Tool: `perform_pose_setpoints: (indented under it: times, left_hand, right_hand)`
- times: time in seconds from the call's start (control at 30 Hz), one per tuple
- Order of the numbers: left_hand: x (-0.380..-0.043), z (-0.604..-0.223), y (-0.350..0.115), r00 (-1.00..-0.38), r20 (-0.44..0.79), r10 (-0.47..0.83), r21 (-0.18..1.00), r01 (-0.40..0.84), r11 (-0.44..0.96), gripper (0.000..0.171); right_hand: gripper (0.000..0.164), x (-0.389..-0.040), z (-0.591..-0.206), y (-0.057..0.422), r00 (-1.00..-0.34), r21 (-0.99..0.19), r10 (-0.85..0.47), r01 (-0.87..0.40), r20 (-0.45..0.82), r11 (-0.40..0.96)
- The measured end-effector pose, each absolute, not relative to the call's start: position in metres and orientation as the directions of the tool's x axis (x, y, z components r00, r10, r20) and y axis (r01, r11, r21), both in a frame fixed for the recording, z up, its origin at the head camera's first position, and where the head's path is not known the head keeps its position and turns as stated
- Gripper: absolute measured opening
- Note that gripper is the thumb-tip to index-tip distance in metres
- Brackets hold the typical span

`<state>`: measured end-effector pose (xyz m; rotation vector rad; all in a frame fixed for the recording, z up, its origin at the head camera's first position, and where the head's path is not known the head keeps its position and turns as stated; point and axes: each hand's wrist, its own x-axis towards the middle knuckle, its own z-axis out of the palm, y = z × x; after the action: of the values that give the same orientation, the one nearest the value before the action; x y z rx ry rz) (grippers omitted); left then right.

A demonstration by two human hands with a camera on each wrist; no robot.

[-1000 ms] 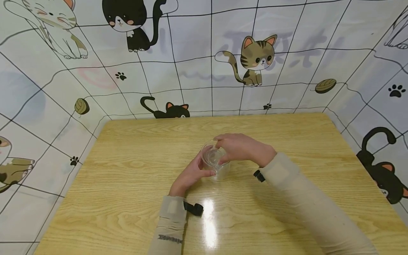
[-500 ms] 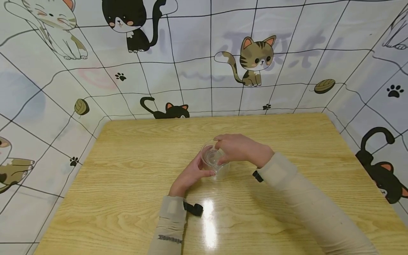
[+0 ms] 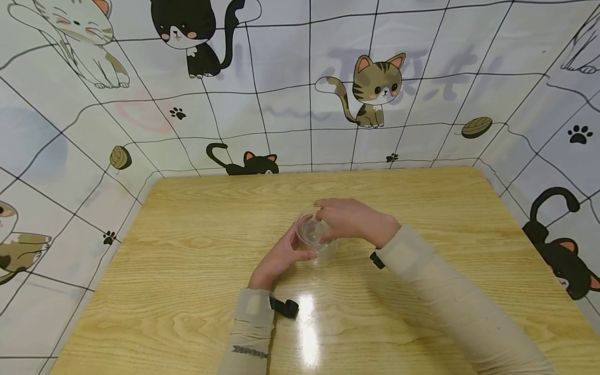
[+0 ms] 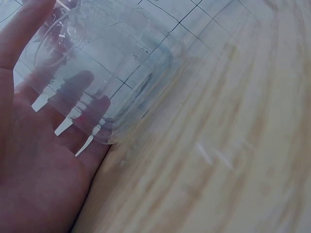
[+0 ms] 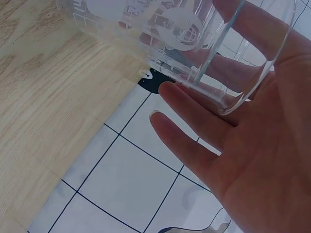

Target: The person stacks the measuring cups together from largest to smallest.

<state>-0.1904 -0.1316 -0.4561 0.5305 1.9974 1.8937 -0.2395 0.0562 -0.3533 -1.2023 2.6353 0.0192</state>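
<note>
A clear cup (image 3: pixel 311 232) stands at the middle of the wooden table, its round mouth facing up. White printing shows on the cup's wall (image 5: pixel 182 29) in the right wrist view. My left hand (image 3: pixel 280 255) holds its lower side, thumb in front and fingers round the far side. Through the clear wall (image 4: pixel 126 48) those fingers show in the left wrist view, close to the tabletop. From the right, my right hand (image 3: pixel 358 221) grips the rim from above. Two of its fingers (image 5: pixel 187 145) stretch out past the wall. Whether a second clear piece sits inside cannot be told.
The wooden table (image 3: pixel 201 208) carries a bright light reflection in front of the cup. White cloth walls (image 3: pixel 290 62) with printed cats and grid lines enclose its back and sides. Dark straps (image 3: pixel 284 307) hang at both wrists.
Both hands keep their hold and the cup stays in place. The right hand and forearm have shifted very slightly left and down in the head view.
</note>
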Motion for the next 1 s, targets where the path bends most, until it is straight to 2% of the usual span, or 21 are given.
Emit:
perform_pose_setpoints:
  times: [0.3,0.7,1.0]
  left_hand:
    - [-0.192,-0.456,-0.131,-0.873,0.026,0.487,0.999,0.043,0.025,0.084]
    - [-0.192,-0.458,-0.132,-0.869,0.024,0.493,0.998,0.047,0.036,0.085]
    - [-0.193,-0.458,-0.132,-0.868,0.038,0.495,0.998,0.057,0.024,0.085]
  right_hand:
    - [0.047,-0.238,-0.352,0.051,-0.644,-0.050,-0.731,-0.742,-0.227,0.669]
    - [0.029,-0.231,-0.347,0.048,-0.680,0.001,-0.686,-0.710,-0.258,0.704]
    - [0.026,-0.232,-0.348,0.045,-0.688,0.023,-0.682,-0.708,-0.247,0.706]
